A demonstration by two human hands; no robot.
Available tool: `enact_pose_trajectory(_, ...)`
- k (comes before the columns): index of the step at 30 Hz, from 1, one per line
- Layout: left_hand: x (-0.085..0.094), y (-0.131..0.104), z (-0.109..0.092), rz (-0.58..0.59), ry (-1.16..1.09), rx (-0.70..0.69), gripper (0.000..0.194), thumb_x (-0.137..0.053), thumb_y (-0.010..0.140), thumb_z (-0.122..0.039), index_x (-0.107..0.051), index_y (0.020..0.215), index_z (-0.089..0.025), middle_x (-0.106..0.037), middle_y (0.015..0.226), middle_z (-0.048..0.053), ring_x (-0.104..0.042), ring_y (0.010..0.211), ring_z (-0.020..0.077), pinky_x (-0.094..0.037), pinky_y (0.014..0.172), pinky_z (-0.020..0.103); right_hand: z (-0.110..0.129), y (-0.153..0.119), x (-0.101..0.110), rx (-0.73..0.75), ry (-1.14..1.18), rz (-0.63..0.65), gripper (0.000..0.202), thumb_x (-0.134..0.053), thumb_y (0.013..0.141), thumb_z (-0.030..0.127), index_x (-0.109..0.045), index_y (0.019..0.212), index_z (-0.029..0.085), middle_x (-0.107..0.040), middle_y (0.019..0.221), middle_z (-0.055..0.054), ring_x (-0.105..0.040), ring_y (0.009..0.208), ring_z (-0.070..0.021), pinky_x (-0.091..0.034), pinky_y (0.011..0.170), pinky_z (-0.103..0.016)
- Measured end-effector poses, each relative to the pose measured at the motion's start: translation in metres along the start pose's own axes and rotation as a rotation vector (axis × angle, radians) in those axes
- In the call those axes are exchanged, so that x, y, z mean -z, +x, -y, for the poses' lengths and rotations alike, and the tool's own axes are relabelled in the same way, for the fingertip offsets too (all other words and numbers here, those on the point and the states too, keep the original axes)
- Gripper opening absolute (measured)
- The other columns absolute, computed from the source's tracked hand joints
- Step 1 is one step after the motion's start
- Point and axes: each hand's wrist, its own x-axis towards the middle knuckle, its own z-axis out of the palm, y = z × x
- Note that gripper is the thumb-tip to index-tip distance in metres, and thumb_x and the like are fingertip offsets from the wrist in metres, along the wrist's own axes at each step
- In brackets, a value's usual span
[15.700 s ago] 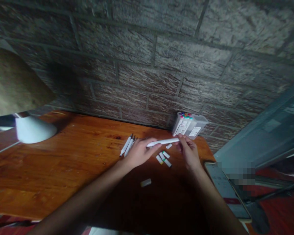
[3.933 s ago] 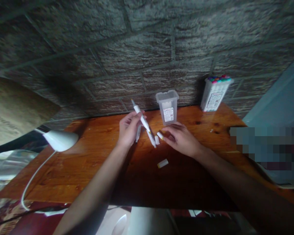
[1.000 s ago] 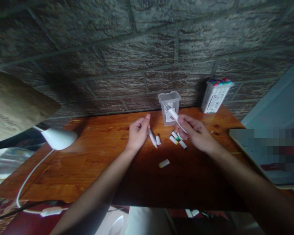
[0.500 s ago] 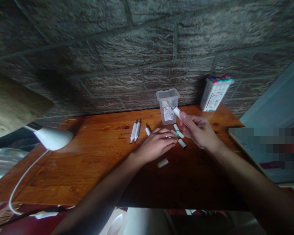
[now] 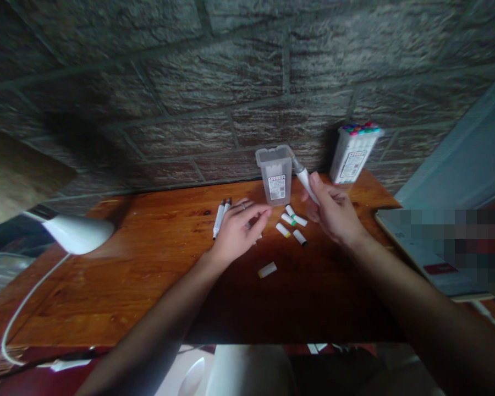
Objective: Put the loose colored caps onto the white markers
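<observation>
My right hand [image 5: 336, 212] is closed around an uncapped white marker [image 5: 307, 182], whose grey neck and thin tip point up and left, in front of the clear plastic container's right edge. My left hand [image 5: 241, 228] hovers low over the table with fingers loosely bent, nothing visible in them. Beside and partly behind it lie two white markers [image 5: 218, 219]. Between my hands are several loose marker caps, including a yellow-banded cap [image 5: 282, 230], a green-banded cap [image 5: 289, 219] and a black-ended cap [image 5: 300, 237]. Another yellow-ended cap [image 5: 268, 270] lies nearer me.
A clear plastic container [image 5: 276, 188] with a label stands near the brick wall [image 5: 169, 132]. To its right, a second container [image 5: 350, 162] is filled with colourful-ended markers. A white lamp base [image 5: 80, 234] sits on the wooden table [image 5: 148, 275]; a flat board-like item [image 5: 416, 242] lies right.
My left hand has moved left off the caps, uncovering the yellow-banded one, and now covers part of the markers. My right hand still holds the uncapped marker, tilted more upright.
</observation>
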Motion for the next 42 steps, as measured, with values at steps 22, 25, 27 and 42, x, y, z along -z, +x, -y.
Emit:
enact_pose_trajectory(22, 0.011, -0.001, 0.005, -0.209, 0.032, 0.222, 0.021, -0.060, 0.094, -0.029, -0.073, 0.085, -0.016, -0.064, 0.065, 0.001, -0.057, 0.061, 0.0130, -0.044, 0.061, 0.026, -0.001, 0.001, 0.003, 0.037, -0.009, 0.046, 0.032, -0.057, 0.092, 0.050, -0.068, 0.083, 0.021, -0.046, 0.066, 0.003, -0.033, 0.048, -0.0075, -0.022, 0.044, -0.026)
enact_pose_trajectory(25, 0.011, -0.001, 0.005, -0.222, 0.022, 0.247, 0.022, -0.059, 0.094, -0.030, -0.073, 0.084, -0.016, -0.063, 0.064, 0.001, -0.057, 0.060, 0.0127, -0.043, 0.059, 0.026, -0.004, -0.001, -0.001, 0.041, 0.031, 0.170, 0.026, -0.056, 0.095, 0.046, -0.063, 0.087, 0.023, -0.052, 0.074, 0.003, -0.035, 0.051, -0.0074, -0.025, 0.047, -0.026)
enact_pose_trajectory(27, 0.009, -0.001, 0.005, -0.204, 0.019, 0.221, 0.021, -0.060, 0.094, -0.029, -0.072, 0.083, -0.016, -0.063, 0.063, 0.001, -0.056, 0.059, 0.0125, -0.043, 0.060, 0.026, -0.005, -0.001, -0.002, 0.045, 0.048, 0.217, 0.021, -0.057, 0.095, 0.045, -0.061, 0.091, 0.024, -0.054, 0.078, 0.003, -0.036, 0.053, -0.0076, -0.028, 0.049, -0.026)
enact_pose_trajectory(42, 0.002, -0.003, 0.003, -0.126, 0.011, 0.125, 0.014, -0.060, 0.093, -0.025, -0.069, 0.084, -0.017, -0.066, 0.066, 0.001, -0.061, 0.063, 0.0135, -0.046, 0.061, 0.025, -0.006, -0.007, -0.012, -0.282, 0.263, 0.248, 0.033, -0.064, 0.087, 0.048, -0.072, 0.094, 0.018, -0.050, 0.066, 0.002, -0.040, 0.057, -0.0103, -0.036, 0.055, -0.027)
